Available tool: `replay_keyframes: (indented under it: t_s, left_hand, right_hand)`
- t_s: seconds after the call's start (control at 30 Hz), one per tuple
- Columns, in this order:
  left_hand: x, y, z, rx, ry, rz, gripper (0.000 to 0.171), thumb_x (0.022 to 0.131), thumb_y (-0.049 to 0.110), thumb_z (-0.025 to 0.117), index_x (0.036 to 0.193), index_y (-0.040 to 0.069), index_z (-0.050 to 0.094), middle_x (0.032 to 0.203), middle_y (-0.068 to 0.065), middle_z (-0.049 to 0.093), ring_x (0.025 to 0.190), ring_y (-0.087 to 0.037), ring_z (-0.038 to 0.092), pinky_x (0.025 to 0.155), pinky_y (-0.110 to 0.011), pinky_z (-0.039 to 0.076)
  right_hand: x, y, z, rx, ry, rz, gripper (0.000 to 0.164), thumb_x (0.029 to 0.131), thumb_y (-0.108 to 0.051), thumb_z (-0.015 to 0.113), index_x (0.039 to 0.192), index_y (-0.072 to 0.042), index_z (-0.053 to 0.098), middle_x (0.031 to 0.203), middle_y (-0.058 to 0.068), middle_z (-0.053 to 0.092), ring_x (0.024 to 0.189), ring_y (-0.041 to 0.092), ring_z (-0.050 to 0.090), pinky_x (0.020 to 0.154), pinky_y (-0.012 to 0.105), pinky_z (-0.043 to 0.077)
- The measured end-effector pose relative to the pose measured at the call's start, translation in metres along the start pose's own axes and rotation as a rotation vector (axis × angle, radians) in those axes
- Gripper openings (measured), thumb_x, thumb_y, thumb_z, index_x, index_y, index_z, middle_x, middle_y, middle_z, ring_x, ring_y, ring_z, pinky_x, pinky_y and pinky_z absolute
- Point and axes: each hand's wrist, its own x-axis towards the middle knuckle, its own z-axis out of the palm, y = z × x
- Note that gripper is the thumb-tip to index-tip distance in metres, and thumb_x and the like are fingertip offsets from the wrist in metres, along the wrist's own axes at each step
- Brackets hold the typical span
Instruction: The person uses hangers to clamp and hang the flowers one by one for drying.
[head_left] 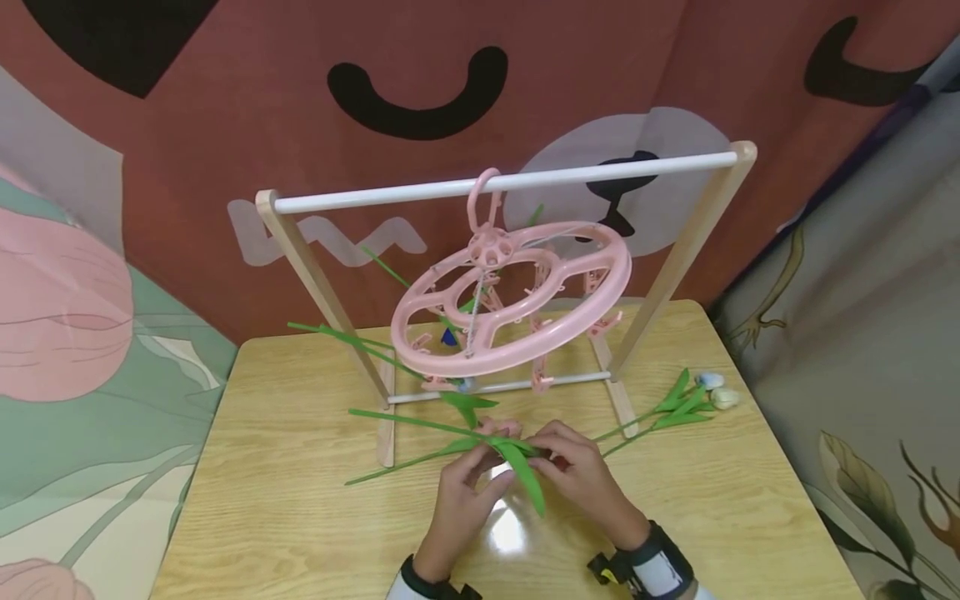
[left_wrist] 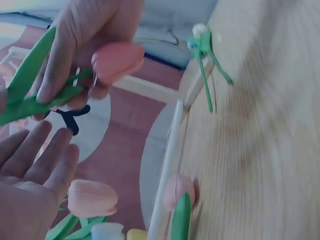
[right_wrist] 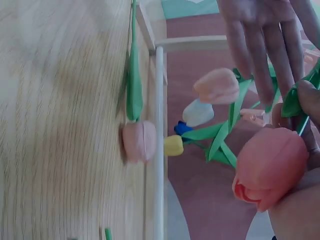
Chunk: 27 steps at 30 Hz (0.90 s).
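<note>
Six o'clock of the pink hanger (head_left: 558, 333) in the head view, the right hand (head_left: 583, 471) pinches the coral tulip (right_wrist: 272, 162) just below its bloom; at its nine o'clock, the left hand's (head_left: 467, 493) fingers extend, slightly apart. The right wrist view reveals that bloom, largely hidden from the head camera, plus a yellow tulip (right_wrist: 173, 145).

Gripping a green-leaved flower (head_left: 528, 480) low over the wooden surface (head_left: 262, 533) with the right hand (head_left: 583, 473), with the left hand (head_left: 463, 493) at its leaves. Largely covering the bloom, perhaps reddish, though too hidden to be sure. Wearing black straps (head_left: 645, 547) at both wrists. Facing a rack (head_left: 692, 242) of wooden uprights and white bars, with a round pink hanger (head_left: 555, 335) hooked over the top bar and small clips (head_left: 540, 372) beneath. Having a pink flower (head_left: 500, 427) just beyond the fingers, and a pale blue flower (head_left: 709, 381) touching or close beside a white flower (head_left: 725, 398) at far right.
</note>
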Motion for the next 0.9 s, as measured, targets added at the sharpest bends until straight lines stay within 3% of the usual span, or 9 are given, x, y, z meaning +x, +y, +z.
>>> replay_keyframes:
  t_s: [0.07,0.17,0.3,0.43,0.53,0.63,0.77,0.9]
  left_hand:
    - [0.001,0.000,0.003,-0.076,0.025,-0.021,0.043,0.093,-0.014,0.064,0.136,-0.009,0.059,0.137,-0.020,0.065,0.125,-0.021,0.066,0.104,-0.037,0.057]
    - [0.002,0.001,0.006,-0.118,0.070,-0.041,0.037,0.094,-0.015,0.062,0.131,-0.014,0.060,0.134,-0.026,0.065,0.127,-0.023,0.065,0.107,-0.036,0.055]
    - [0.005,0.002,0.009,-0.151,0.139,-0.097,0.030,0.095,-0.013,0.062,0.125,-0.015,0.063,0.126,-0.033,0.066,0.121,-0.022,0.069,0.104,-0.034,0.057]
    - [0.006,0.000,0.010,-0.152,0.181,-0.076,0.026,0.096,-0.013,0.060,0.122,-0.014,0.063,0.124,-0.022,0.071,0.113,-0.022,0.071,0.098,-0.032,0.060]
    - [0.006,-0.001,0.008,-0.120,0.201,-0.019,0.025,0.096,-0.016,0.058,0.120,-0.012,0.063,0.124,-0.009,0.072,0.110,-0.020,0.072,0.096,-0.031,0.061]
    - [0.009,0.000,0.005,-0.101,0.208,0.015,0.025,0.095,-0.018,0.058,0.118,-0.011,0.063,0.124,-0.008,0.069,0.112,-0.017,0.071,0.097,-0.031,0.060]
    - [0.011,-0.001,0.001,-0.048,0.196,0.053,0.024,0.093,-0.019,0.060,0.116,-0.012,0.064,0.118,-0.021,0.066,0.115,-0.016,0.069,0.097,-0.032,0.060]
    - [0.012,-0.004,-0.002,0.092,0.198,0.116,0.024,0.089,-0.019,0.066,0.111,-0.008,0.067,0.111,-0.024,0.067,0.105,-0.016,0.070,0.085,-0.028,0.064]
  right_hand:
    - [0.002,-0.002,0.003,-0.003,-0.007,0.008,0.032,0.077,0.013,0.080,0.104,-0.001,0.072,0.091,0.009,0.066,0.075,0.016,0.064,0.049,0.019,0.052]
    - [0.005,-0.004,0.006,-0.020,-0.019,0.042,0.032,0.079,0.013,0.080,0.104,-0.003,0.069,0.090,0.007,0.067,0.076,0.014,0.064,0.050,0.019,0.053]
    - [0.010,-0.007,0.007,-0.075,-0.031,0.052,0.032,0.081,0.010,0.080,0.104,-0.008,0.066,0.094,0.003,0.069,0.082,0.012,0.066,0.063,0.023,0.059]
    - [0.011,-0.007,0.003,-0.156,-0.037,0.031,0.035,0.079,0.000,0.084,0.108,-0.009,0.067,0.109,0.002,0.068,0.100,0.017,0.066,0.091,0.027,0.060]
    - [0.011,-0.007,-0.006,-0.190,-0.044,0.054,0.044,0.077,-0.008,0.089,0.115,-0.008,0.067,0.119,0.002,0.064,0.111,0.019,0.063,0.101,0.027,0.056]
    - [0.013,-0.009,-0.020,-0.232,-0.024,0.058,0.050,0.074,-0.009,0.091,0.116,-0.008,0.065,0.121,0.002,0.062,0.107,0.015,0.060,0.091,0.026,0.056]
    - [0.022,-0.018,-0.040,-0.250,0.057,0.052,0.051,0.071,-0.003,0.090,0.113,-0.007,0.062,0.113,0.003,0.062,0.093,0.010,0.056,0.076,0.020,0.049]
    - [0.036,-0.033,-0.054,-0.207,0.109,0.035,0.060,0.071,-0.002,0.089,0.124,-0.002,0.061,0.113,0.006,0.063,0.090,0.011,0.054,0.074,0.020,0.047]
